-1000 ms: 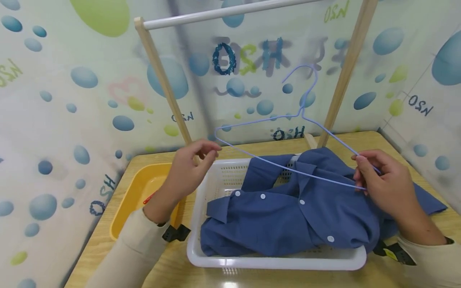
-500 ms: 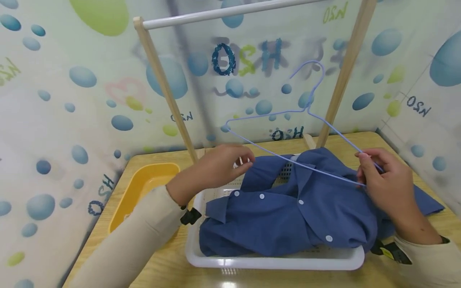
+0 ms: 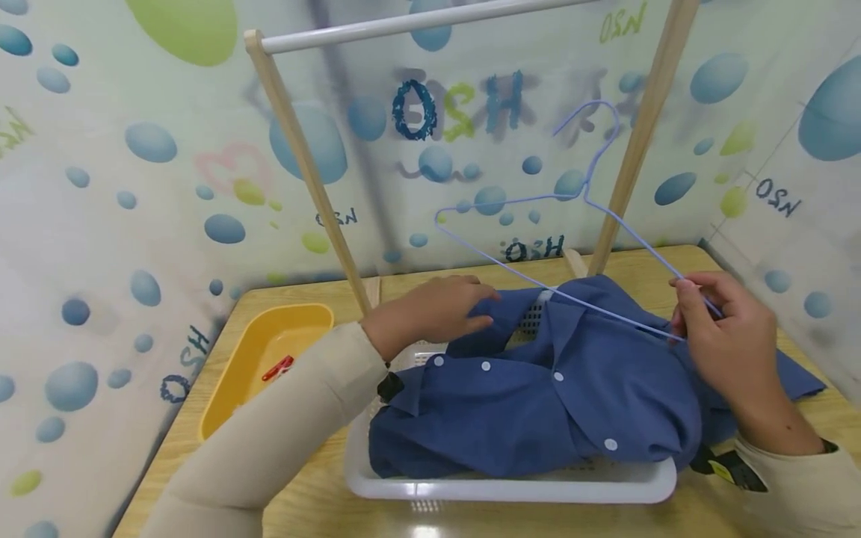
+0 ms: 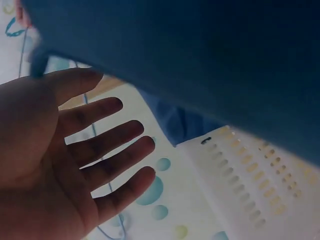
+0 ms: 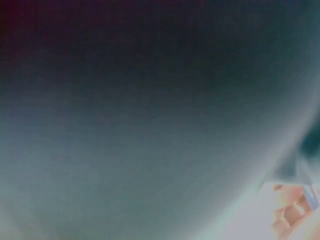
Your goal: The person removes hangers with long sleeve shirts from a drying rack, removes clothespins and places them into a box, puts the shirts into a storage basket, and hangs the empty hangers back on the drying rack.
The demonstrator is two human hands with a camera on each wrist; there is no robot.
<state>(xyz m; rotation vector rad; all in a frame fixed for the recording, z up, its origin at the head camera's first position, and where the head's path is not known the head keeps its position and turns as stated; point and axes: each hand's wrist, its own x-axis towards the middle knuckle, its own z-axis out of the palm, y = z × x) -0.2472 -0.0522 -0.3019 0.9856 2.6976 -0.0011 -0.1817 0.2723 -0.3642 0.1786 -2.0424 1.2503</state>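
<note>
My right hand [image 3: 729, 329] grips one end of a light-blue wire hanger [image 3: 525, 200], its hook pointing up, above the basket. A blue shirt [image 3: 484, 418] with white buttons lies bunched in a white perforated basket [image 3: 511, 489], part of it over the right rim. Over the basket's back left is my left hand [image 3: 437, 310], fingers spread and nothing held, close to a part of the shirt. Seen from the left wrist, that hand [image 4: 75, 155] has its fingers apart below blurred blue cloth [image 4: 200, 50]. Dark blurred cloth fills most of the right wrist view, with fingers at its lower right corner.
On the left of the wooden table [image 3: 303, 515] sits a yellow tray [image 3: 232, 373] with a red item [image 3: 278, 368] in it. A wooden rack with a white rod [image 3: 417, 21] stands behind the basket. A patterned wall backs the table.
My left hand has moved right, from beside the basket's left rim to over its back part, and its fingers have straightened. The hanger's left end has swung up and right in my right hand.
</note>
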